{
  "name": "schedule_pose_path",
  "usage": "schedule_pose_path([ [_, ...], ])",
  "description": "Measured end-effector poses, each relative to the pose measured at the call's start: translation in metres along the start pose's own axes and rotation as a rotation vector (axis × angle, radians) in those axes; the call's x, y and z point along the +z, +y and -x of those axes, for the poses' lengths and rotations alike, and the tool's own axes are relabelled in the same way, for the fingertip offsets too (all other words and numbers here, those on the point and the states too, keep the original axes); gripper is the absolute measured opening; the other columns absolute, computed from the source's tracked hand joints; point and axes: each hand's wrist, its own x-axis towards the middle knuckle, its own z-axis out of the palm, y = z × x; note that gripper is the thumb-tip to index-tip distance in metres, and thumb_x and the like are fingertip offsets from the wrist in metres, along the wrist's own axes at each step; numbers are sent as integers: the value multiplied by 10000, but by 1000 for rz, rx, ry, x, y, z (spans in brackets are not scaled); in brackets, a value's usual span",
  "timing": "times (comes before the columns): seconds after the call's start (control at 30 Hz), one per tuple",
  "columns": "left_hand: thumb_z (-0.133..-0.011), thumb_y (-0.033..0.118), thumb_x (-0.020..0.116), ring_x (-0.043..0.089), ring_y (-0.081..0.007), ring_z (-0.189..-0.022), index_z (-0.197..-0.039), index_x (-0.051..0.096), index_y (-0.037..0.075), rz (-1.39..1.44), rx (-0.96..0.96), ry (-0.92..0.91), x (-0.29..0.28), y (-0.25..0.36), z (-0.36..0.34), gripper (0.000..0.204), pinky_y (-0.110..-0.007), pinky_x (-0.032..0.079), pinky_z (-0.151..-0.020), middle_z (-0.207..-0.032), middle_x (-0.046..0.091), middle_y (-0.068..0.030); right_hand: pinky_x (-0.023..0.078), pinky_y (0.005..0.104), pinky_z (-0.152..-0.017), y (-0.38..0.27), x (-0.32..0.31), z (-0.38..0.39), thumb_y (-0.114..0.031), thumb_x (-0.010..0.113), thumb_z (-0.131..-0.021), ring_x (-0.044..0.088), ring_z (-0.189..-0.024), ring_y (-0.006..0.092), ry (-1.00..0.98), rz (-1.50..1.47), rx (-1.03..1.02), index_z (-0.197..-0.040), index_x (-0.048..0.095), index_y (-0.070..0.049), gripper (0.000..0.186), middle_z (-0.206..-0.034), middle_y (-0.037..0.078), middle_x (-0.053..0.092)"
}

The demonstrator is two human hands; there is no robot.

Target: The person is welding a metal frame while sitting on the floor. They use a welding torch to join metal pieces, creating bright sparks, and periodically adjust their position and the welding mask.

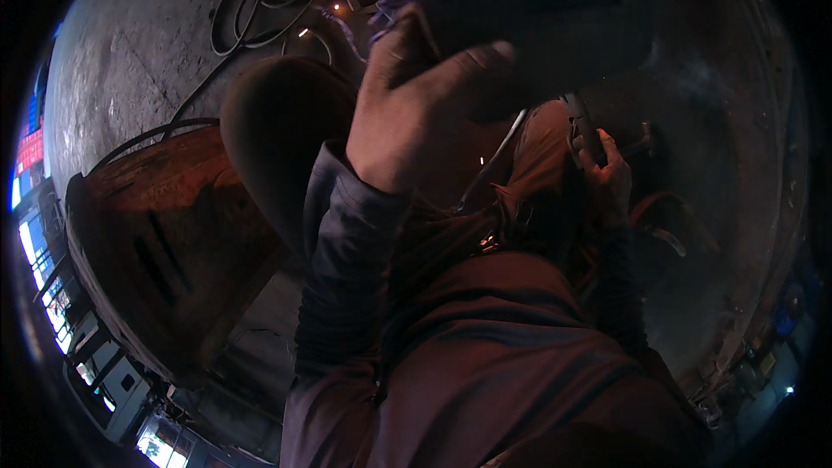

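Observation:
My left hand (403, 117) is raised in front of me, closed on the edge of a dark welding shield (537, 61). Its thumb lies across the near side of the shield. A purple strip of cloth or cord (392, 16) hangs by the fingers. Lower and to the right, my right hand (611, 178) is wrapped round the dark handle of what looks like an electrode holder (582, 126). The shield hides whatever lies beyond the holder. Small orange sparks glow on the floor past the shield's left edge. My bent knee (286, 117) stands left of the left hand.
A coiled cable (260, 9) lies on the grey concrete floor (139, 69) at the far left. Close on my left is a large rusty brown piece with slots (173, 234). Another curved strip or cable (663, 217) lies right of my right hand. The right side is dim.

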Motion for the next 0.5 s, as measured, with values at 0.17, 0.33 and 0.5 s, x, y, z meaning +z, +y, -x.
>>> schedule_pose_path([
  [0.17, -933, 66, 678, 707, -204, -847, -1138, 609, 15, 174, 48, 179, 0, -6, -6, 222, -331, 596, -735, -977, 707, -108, 478, 418, -1015, 6, -1, -2, -357, 638, -919, 621, -1224, 368, -44, -27, -29, -1366, 568, 28, 594, -1305, 252, 635],
  [0.33, -937, 35, 666, 691, -278, -1004, -1194, 614, -11, 290, 77, 156, -5, -7, -4, 266, -426, 590, -874, -1107, 687, -146, 448, 439, -1078, 1, 1, -6, -368, 638, -909, 580, -1277, 393, -49, 62, 12, -1395, 560, 3, 616, -1363, 244, 606],
  [0.5, -924, 44, 681, 706, -226, -860, -1183, 603, 25, 305, 20, 249, 10, 3, -5, 271, -356, 602, -774, -1005, 703, -107, 454, 431, -1075, 8, 4, -12, -402, 644, -909, 586, -1273, 385, -12, 104, -19, -1390, 574, -7, 626, -1381, 236, 599],
])
